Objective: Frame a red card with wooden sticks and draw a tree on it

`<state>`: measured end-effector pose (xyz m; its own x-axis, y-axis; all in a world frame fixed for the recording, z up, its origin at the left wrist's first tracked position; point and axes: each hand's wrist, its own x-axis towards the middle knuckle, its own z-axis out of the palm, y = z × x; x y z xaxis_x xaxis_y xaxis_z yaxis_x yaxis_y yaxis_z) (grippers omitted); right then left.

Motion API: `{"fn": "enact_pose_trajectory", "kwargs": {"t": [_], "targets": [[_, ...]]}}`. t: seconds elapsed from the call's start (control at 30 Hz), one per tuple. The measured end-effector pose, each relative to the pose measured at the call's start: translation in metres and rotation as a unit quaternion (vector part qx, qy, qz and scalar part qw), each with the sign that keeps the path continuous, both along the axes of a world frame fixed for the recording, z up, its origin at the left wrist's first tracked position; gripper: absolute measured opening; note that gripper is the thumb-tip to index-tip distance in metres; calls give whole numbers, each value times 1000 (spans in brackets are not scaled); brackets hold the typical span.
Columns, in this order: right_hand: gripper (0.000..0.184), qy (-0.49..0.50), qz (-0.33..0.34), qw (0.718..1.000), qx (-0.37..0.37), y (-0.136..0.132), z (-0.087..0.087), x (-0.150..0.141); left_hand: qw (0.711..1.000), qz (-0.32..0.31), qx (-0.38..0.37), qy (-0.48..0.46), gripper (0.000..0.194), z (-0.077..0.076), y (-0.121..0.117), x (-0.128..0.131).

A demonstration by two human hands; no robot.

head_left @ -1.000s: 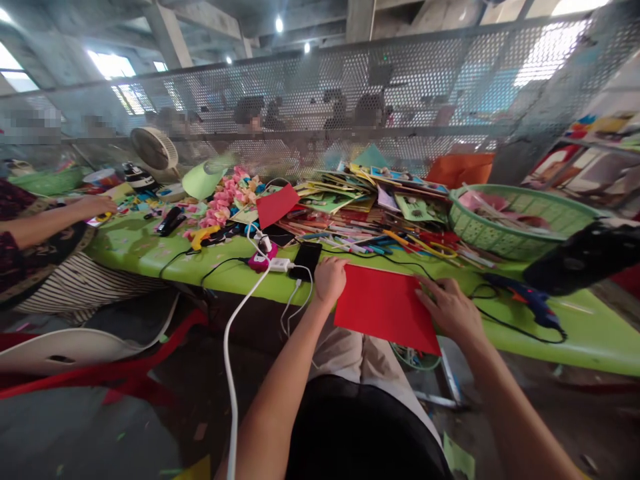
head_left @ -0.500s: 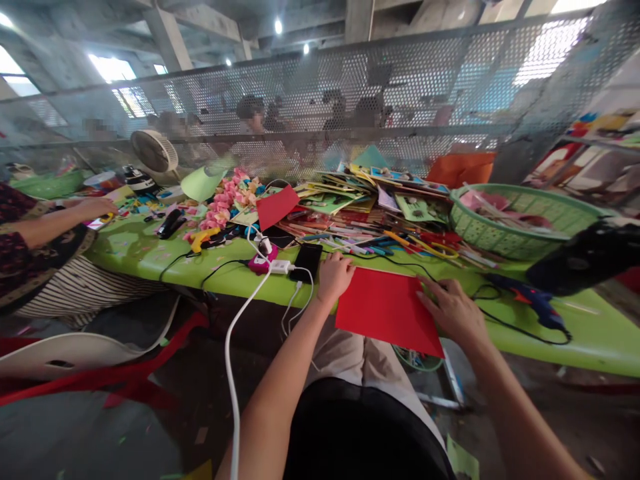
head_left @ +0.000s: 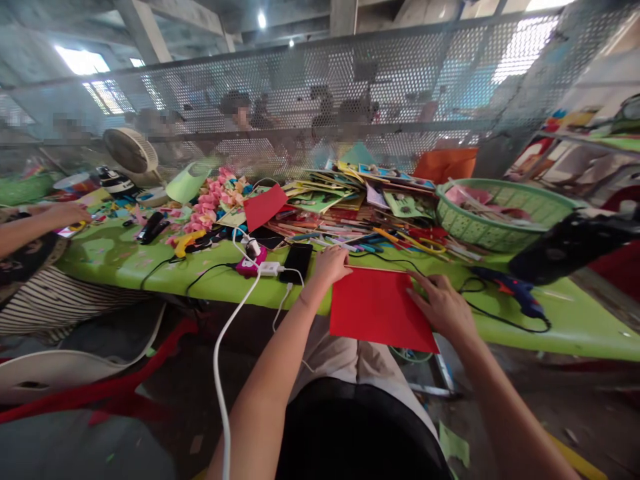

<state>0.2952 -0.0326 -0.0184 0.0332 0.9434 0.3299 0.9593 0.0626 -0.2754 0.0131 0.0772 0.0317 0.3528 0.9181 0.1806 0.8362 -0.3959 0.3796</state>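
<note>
A red sheet of paper (head_left: 375,307) lies on the green table (head_left: 575,320), its near edge hanging over the table's front. My left hand (head_left: 330,265) presses its fingers on the sheet's far left corner. My right hand (head_left: 443,305) lies flat on the sheet's right side with fingers spread. A black phone (head_left: 297,260) lies just left of my left hand, next to a white charger plug (head_left: 271,268).
A heap of coloured cards and pens (head_left: 360,207) fills the table's middle. A green basket (head_left: 500,213) stands at the right, a blue glue gun (head_left: 515,293) in front of it. Pink paper flowers (head_left: 210,200) and a fan (head_left: 131,151) are at the left. Another person's arm (head_left: 35,227) rests at far left.
My left hand has slid from the sheet's left edge up onto its far corner. My right hand stays on the right side. The view has shifted slightly.
</note>
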Motion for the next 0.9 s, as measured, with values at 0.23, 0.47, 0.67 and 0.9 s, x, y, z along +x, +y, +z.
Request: {"fn": "enact_pose_trajectory", "kwargs": {"t": [0.23, 0.47, 0.67, 0.9], "targets": [[62, 159, -7, 987, -3, 9, -1, 11, 998, 0, -30, -61, 18, -1, -9, -10], [69, 390, 44, 920, -12, 39, 1, 12, 987, -17, -36, -153, 22, -2, -18, -17], [67, 494, 50, 868, -18, 45, 3, 5, 966, -38, -36, -253, 22, -2, -20, -18], [58, 543, 25, 839, 19, 39, -3, 12, 917, -22, -60, -395, 50, -29, -16, -16]]}}
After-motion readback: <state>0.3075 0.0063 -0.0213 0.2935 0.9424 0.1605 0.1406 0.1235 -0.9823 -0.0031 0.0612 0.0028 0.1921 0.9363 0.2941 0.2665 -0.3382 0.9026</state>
